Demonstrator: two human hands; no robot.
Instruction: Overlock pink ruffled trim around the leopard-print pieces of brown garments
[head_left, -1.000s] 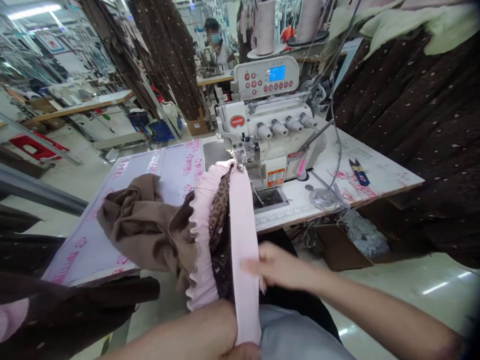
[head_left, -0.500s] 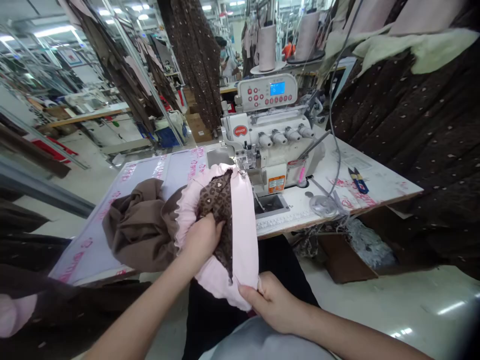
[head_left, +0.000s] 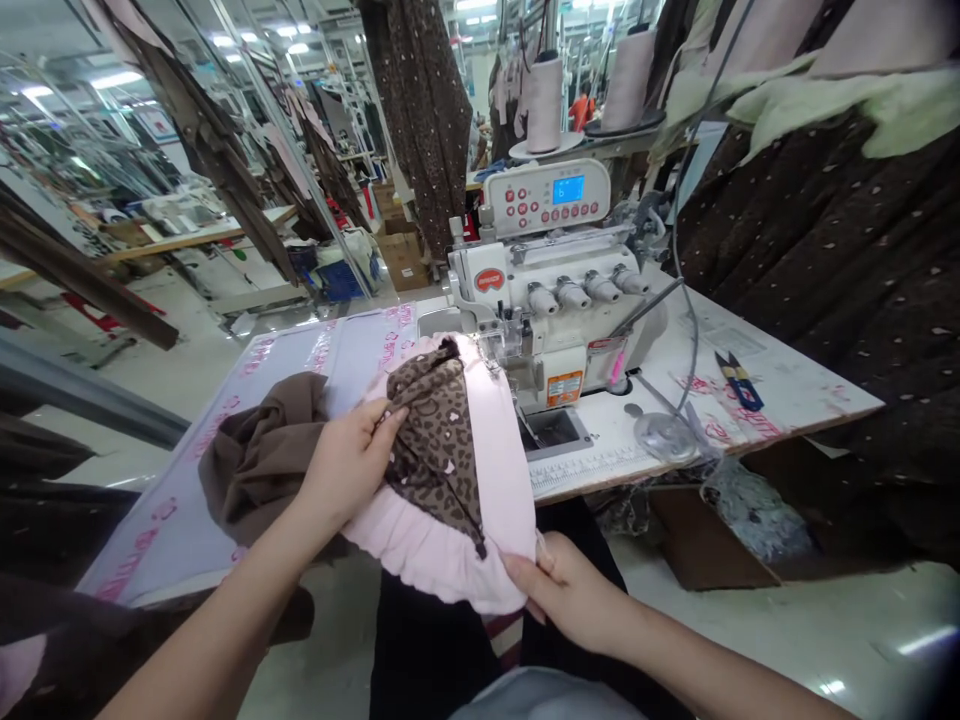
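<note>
A garment piece with a leopard-print panel (head_left: 435, 440) and a pale pink ruffled border (head_left: 501, 450) is stretched between my hands. Its far edge lies under the presser foot area of a white overlock sewing machine (head_left: 555, 290). My left hand (head_left: 356, 450) pinches the leopard fabric at its left side. With thumb and fingers, my right hand (head_left: 566, 590) grips the near corner of the pink border, off the table's front edge. Plain brown fabric (head_left: 262, 450) of the same bundle lies heaped on the table to the left, partly behind my left forearm.
Thread snips (head_left: 739, 382) lie on the table's right side. Pink thread cones (head_left: 544, 105) stand behind the machine. Below the table edge is a cardboard box (head_left: 712, 540) with thread scraps. Dark spotted garments (head_left: 817, 250) hang at the right.
My left hand has moved left and slightly up, drawing the leopard panel open so more of it shows. My right hand keeps its grip on the corner. The view has shifted slightly.
</note>
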